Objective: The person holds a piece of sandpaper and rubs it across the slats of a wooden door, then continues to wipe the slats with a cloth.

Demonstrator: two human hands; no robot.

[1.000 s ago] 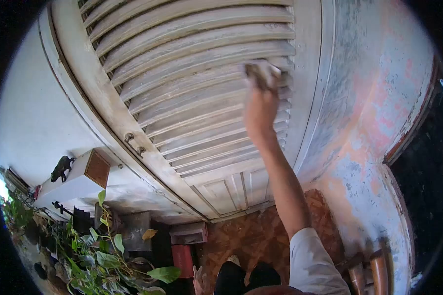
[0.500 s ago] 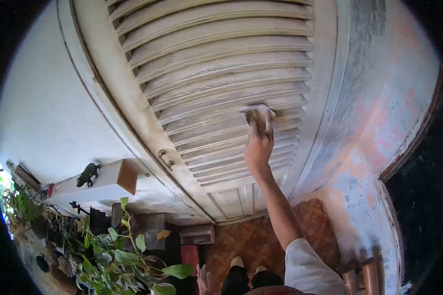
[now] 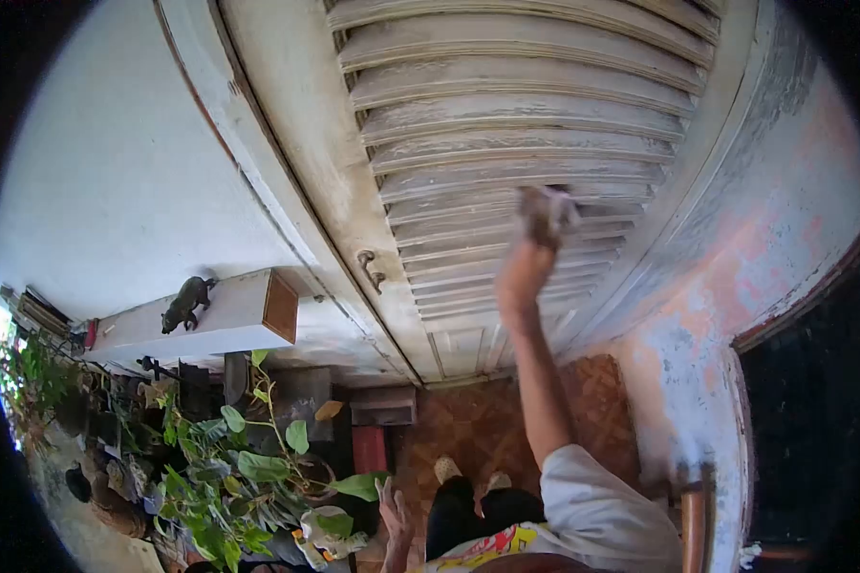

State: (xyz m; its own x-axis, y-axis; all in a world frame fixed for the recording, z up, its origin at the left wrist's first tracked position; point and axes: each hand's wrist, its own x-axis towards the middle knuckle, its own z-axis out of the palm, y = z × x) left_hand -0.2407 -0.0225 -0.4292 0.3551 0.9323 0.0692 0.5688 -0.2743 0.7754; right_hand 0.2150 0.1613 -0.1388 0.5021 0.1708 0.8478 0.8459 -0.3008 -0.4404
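Observation:
My right hand [image 3: 542,222] is at the louvred door [image 3: 406,334], fingers closed around a pale, thin folded piece that looks like sandpaper [image 3: 561,206]. Motion blurs both. The piece is against the worn off-white slats [image 3: 516,153], toward their right side; whitish patches and rubbed paint show on the slats. Low in the view, my left hand [image 3: 395,511] hangs near my body with its fingers stretched out and nothing in it. A plant leaf [image 3: 358,485] is just beside its fingertips.
A white ledge [image 3: 244,310] with a dark animal figurine [image 3: 189,304] juts out at left. Potted plants [image 3: 229,477] crowd below it. The door has a metal handle [image 3: 371,271]. At right stands a peeling wall [image 3: 678,382]. My feet are on brown patterned floor [image 3: 478,411].
My view has shifted, so the door sits further right. My right hand has moved slightly along the slats with the sandpaper. More of my left hand shows now.

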